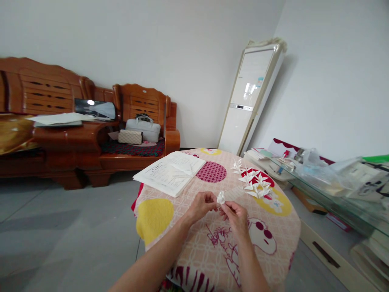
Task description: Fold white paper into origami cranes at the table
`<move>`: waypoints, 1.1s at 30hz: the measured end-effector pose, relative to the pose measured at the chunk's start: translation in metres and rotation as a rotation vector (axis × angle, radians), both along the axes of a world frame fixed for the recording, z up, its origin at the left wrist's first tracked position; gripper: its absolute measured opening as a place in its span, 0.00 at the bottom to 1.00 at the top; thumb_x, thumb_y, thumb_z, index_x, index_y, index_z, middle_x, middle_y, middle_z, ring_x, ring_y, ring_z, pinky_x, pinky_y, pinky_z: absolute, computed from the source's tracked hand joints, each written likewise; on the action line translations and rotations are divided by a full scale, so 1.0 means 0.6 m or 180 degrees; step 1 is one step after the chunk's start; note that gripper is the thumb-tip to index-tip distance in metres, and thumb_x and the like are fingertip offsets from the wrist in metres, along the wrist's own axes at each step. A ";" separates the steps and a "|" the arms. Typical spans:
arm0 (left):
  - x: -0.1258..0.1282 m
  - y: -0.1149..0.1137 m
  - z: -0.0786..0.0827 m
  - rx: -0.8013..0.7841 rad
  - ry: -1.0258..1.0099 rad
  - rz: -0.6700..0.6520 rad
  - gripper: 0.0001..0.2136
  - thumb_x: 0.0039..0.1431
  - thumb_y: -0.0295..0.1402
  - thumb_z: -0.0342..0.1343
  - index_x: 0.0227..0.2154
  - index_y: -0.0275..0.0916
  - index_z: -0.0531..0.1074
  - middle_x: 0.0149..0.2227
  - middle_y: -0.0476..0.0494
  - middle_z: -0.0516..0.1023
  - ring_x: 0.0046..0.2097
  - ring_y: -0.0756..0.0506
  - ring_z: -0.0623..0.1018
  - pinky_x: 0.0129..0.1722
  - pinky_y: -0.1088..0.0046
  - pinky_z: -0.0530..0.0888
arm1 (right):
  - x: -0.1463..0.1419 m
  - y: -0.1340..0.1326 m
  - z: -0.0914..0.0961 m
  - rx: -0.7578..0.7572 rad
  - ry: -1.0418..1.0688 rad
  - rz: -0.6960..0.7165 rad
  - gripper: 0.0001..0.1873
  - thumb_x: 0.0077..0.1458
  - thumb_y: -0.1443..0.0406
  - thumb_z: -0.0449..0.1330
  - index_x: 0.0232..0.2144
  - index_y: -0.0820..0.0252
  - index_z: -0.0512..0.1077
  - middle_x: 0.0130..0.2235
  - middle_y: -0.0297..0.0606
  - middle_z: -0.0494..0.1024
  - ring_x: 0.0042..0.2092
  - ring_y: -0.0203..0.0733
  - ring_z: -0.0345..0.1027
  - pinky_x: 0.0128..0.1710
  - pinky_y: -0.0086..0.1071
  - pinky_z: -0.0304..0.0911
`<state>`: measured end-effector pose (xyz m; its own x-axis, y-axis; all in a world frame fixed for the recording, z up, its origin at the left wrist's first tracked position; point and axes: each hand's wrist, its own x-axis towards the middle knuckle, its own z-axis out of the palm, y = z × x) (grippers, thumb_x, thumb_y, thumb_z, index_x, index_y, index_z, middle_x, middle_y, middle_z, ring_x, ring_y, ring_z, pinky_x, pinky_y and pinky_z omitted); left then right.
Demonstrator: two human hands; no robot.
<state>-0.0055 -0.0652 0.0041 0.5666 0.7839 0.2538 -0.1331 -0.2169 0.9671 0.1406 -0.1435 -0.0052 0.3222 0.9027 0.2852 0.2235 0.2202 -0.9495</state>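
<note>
A small folded white paper piece [221, 197] is held between my two hands above the round table. My left hand [203, 205] pinches its left side, fingers closed. From the right, the thumb and fingers of my right hand [234, 213] grip its lower edge. Beyond my right hand, several white folded paper cranes [255, 182] stand grouped on the tablecloth. An open booklet with writing [170, 174] lies to the left, with a loose white sheet on its right page. The fine folds of the held piece are too small to make out.
A patterned cloth [185, 221] covers the round table. At right stands a glass-topped stand [328, 198] with plastic bags and papers on it. Behind are a tall white air conditioner [243, 105] and wooden seats [142, 101] holding a grey bag [147, 129].
</note>
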 end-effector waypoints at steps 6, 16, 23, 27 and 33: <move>0.006 -0.007 0.000 -0.0138 -0.0280 -0.0173 0.13 0.47 0.39 0.64 0.25 0.32 0.72 0.22 0.49 0.71 0.24 0.53 0.69 0.26 0.78 0.65 | -0.006 -0.004 -0.004 0.0047 -0.0234 -0.0099 0.15 0.53 0.55 0.58 0.30 0.60 0.75 0.23 0.37 0.76 0.25 0.41 0.69 0.23 0.31 0.64; 0.005 -0.015 0.000 -0.0014 0.0145 0.0342 0.10 0.44 0.34 0.60 0.18 0.34 0.67 0.18 0.52 0.67 0.22 0.53 0.67 0.22 0.78 0.62 | -0.022 -0.010 -0.004 -0.0009 -0.0290 0.0122 0.16 0.57 0.54 0.55 0.25 0.60 0.69 0.22 0.34 0.73 0.22 0.37 0.66 0.22 0.28 0.60; 0.008 -0.013 -0.004 0.0097 0.0050 0.0431 0.10 0.44 0.34 0.59 0.17 0.34 0.66 0.17 0.53 0.66 0.21 0.54 0.64 0.21 0.79 0.59 | -0.022 -0.003 -0.016 -0.0140 0.0112 0.0243 0.16 0.55 0.54 0.57 0.27 0.61 0.71 0.23 0.35 0.74 0.22 0.38 0.67 0.20 0.28 0.60; 0.006 -0.009 -0.006 0.0047 0.0041 0.0420 0.10 0.44 0.34 0.59 0.17 0.35 0.66 0.17 0.53 0.65 0.20 0.54 0.65 0.21 0.78 0.61 | -0.024 -0.001 -0.015 -0.0308 0.0191 0.0354 0.17 0.55 0.53 0.57 0.25 0.60 0.69 0.22 0.34 0.72 0.21 0.37 0.65 0.17 0.27 0.56; 0.014 -0.012 -0.007 -0.0154 0.0012 0.0217 0.11 0.47 0.36 0.59 0.19 0.34 0.67 0.16 0.53 0.66 0.19 0.54 0.66 0.20 0.78 0.62 | -0.024 -0.009 -0.008 -0.0158 0.0056 0.0079 0.17 0.56 0.58 0.56 0.19 0.59 0.65 0.15 0.26 0.61 0.17 0.31 0.54 0.17 0.26 0.49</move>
<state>0.0028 -0.0722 -0.0002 0.5123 0.8321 0.2126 -0.1160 -0.1782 0.9771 0.1265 -0.1487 -0.0101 0.3041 0.9234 0.2342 0.2016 0.1779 -0.9632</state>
